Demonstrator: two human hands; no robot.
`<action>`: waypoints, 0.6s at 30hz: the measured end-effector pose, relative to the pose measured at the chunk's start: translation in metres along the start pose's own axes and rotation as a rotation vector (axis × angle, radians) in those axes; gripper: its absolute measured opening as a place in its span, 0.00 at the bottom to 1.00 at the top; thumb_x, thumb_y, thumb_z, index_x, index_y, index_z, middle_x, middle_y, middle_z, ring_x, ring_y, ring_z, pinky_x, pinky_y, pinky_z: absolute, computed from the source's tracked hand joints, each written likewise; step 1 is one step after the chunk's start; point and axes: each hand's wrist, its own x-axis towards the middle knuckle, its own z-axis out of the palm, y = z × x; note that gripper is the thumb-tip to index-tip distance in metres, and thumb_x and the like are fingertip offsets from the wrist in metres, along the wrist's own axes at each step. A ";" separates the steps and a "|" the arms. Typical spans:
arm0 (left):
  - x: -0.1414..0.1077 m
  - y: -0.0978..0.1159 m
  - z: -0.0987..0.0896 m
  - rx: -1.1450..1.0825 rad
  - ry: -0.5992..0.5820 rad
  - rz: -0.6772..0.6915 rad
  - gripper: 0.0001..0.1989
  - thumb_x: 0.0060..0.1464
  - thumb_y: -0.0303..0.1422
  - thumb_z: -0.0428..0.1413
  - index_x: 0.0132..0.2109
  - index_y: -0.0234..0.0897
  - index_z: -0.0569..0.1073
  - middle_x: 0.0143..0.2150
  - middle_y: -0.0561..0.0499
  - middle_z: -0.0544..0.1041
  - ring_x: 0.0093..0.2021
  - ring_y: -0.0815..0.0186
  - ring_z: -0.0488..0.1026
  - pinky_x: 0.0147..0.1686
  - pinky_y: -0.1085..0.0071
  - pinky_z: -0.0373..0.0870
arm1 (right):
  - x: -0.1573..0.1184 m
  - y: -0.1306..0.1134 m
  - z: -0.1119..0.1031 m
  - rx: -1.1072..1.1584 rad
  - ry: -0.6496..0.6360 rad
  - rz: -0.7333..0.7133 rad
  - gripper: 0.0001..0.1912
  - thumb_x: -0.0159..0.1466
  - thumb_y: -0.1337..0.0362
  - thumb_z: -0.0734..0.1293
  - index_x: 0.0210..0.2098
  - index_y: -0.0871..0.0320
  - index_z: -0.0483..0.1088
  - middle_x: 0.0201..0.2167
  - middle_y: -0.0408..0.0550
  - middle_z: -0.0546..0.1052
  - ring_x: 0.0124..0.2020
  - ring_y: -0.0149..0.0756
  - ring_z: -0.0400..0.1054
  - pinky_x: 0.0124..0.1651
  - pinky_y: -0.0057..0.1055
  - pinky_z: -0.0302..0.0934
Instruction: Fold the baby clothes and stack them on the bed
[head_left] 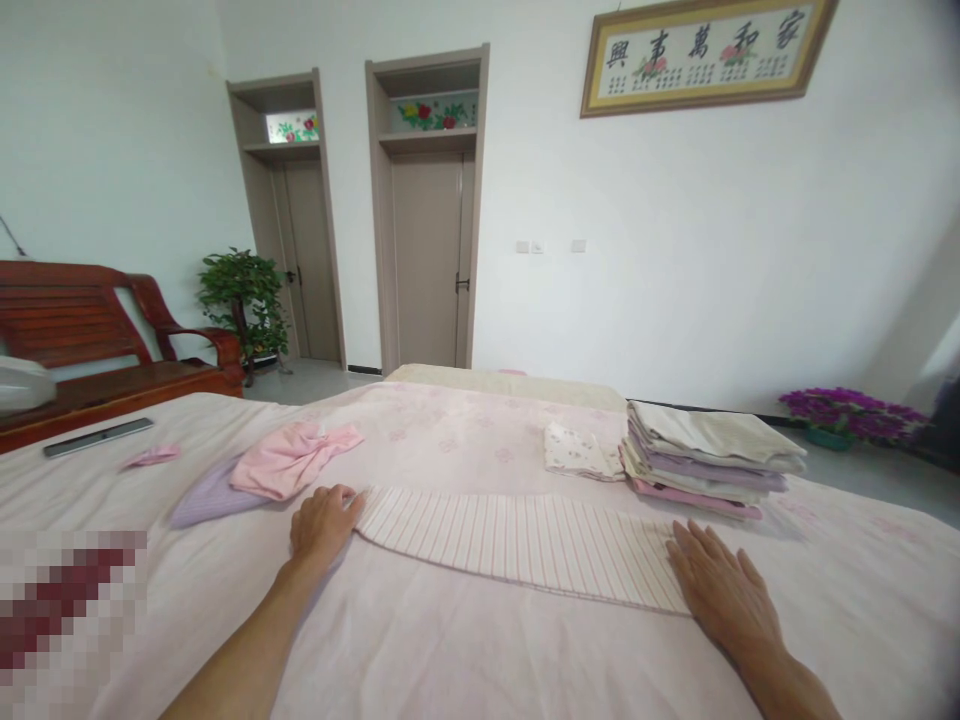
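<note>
A cream garment with thin pink stripes (517, 545) lies folded into a long, narrow strip across the bed, like a trouser leg in outline. At its narrow left end, my left hand (324, 525) has its fingers bent and closed on the edge. My right hand (724, 590) rests flat on the wider right end, fingers stretched out. Just beyond my left hand lie a crumpled pink cloth (289, 460) and a ribbed lilac one (214, 492). A stack of folded clothes (705, 455) stands beyond my right hand, with a small printed white cloth (579, 450) beside it.
The pale pink bedsheet (465, 650) spreads under everything. A phone (99, 437) and a small pink item (152, 456) lie at the left. Farther off are a wooden bench (82, 320), a potted plant (244, 300) and purple flowers (847, 415).
</note>
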 end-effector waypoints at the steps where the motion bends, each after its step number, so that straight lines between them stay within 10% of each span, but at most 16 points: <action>1: 0.000 -0.001 -0.001 -0.001 -0.025 0.000 0.25 0.58 0.52 0.43 0.44 0.40 0.77 0.44 0.41 0.77 0.46 0.51 0.73 0.44 0.60 0.65 | 0.000 0.001 0.001 -0.001 -0.010 0.005 0.33 0.66 0.54 0.44 0.61 0.61 0.63 0.62 0.55 0.65 0.64 0.50 0.55 0.63 0.54 0.45; 18: -0.001 0.015 -0.001 -0.106 -0.211 -0.028 0.27 0.52 0.55 0.49 0.47 0.40 0.72 0.47 0.43 0.78 0.47 0.52 0.75 0.37 0.65 0.66 | 0.003 -0.003 -0.006 0.052 -0.059 0.043 0.29 0.67 0.55 0.48 0.62 0.59 0.61 0.61 0.55 0.66 0.59 0.48 0.62 0.62 0.49 0.50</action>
